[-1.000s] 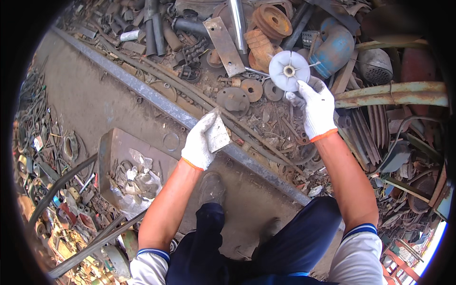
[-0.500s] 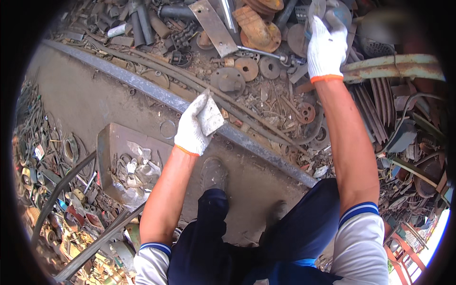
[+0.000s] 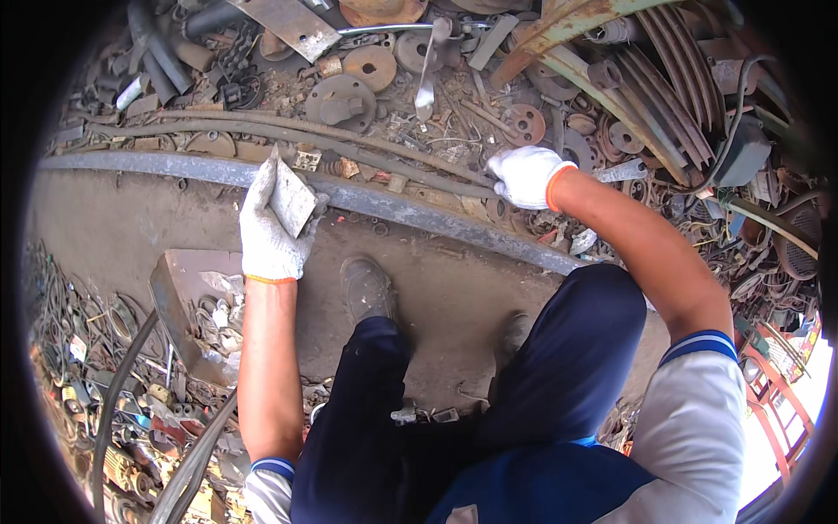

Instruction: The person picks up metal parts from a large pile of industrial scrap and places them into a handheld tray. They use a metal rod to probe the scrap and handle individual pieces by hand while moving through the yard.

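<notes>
My left hand (image 3: 276, 229), in a white knitted glove with an orange cuff, is closed around a flat, whitish-grey squarish plate (image 3: 294, 199). It holds the plate tilted, above the near side of a long grey metal bar (image 3: 410, 216). My right hand (image 3: 529, 177), gloved the same way, is low over the scrap beyond the bar, beside a long dark cable (image 3: 384, 160). Its fingers are curled together; whatever they may grip is hidden. A shiny bent metal strip (image 3: 426, 83) shows over the scrap to its upper left; I cannot tell whether it rests there.
Rusty discs (image 3: 369, 68), a drilled flat plate (image 3: 288, 26) and ribbed curved metal pieces (image 3: 663, 100) lie beyond the bar. A greenish rusty beam (image 3: 611, 109) slants at the right. Near my left forearm stands a metal bin (image 3: 179, 327) with scraps inside. My shoes are on the ground between.
My right hand has come down and nearer from the upper right. The shiny strip has appeared over the discs. The view has shifted; my left hand still holds the plate.
</notes>
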A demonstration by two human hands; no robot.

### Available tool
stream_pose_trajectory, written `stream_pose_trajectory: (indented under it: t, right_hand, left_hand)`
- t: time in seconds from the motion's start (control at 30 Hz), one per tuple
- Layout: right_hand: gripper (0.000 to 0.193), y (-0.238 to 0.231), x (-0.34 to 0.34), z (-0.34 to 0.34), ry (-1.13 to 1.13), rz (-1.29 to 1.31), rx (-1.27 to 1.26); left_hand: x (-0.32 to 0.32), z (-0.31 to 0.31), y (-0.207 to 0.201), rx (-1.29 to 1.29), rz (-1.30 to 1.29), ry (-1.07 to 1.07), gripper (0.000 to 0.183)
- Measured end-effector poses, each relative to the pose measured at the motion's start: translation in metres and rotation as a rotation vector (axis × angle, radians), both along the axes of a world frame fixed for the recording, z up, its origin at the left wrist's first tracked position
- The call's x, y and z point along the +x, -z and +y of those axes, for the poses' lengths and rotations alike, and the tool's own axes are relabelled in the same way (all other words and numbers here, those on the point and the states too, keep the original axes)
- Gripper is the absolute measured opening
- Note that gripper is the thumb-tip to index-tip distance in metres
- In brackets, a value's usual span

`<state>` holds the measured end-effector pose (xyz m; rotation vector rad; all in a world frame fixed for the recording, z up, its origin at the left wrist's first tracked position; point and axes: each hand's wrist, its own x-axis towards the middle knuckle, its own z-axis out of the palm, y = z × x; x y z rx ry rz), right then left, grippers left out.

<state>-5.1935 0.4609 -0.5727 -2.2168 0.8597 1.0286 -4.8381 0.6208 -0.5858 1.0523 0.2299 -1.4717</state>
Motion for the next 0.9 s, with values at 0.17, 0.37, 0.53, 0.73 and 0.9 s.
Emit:
stream_pose_trajectory:
  t: [0.17, 0.37, 0.53, 0.73, 0.9]
  right_hand:
    - [0.039, 0.027, -0.003, 0.008, 0.196, -0.344, -0.252]
    - [0.031, 0.045, 0.047, -0.009, -0.148, -0.359, -0.328]
    - [0.032, 0.044, 0.036, -0.034, 0.171, -0.335, -0.143]
    - [0.035, 0.023, -0.007, -0.058, 1.032, -0.575, 0.456]
    - [0.045, 0.016, -0.002, -0.055, 1.393, -1.150, 0.824]
  left_hand:
    - [-0.010, 0.001, -0.006, -0.001, -0.020, 0.049, 0.032]
    - [-0.029, -0.010, -0.015, 0.036, -0.117, 0.074, 0.035]
    - [-0.035, -0.008, -0.021, 0.032, -0.102, 0.064, 0.032]
    - [-0.043, -0.008, -0.016, 0.040, -0.069, 0.095, 0.023]
    - [-0.048, -0.014, -0.017, 0.035, -0.071, 0.118, 0.023]
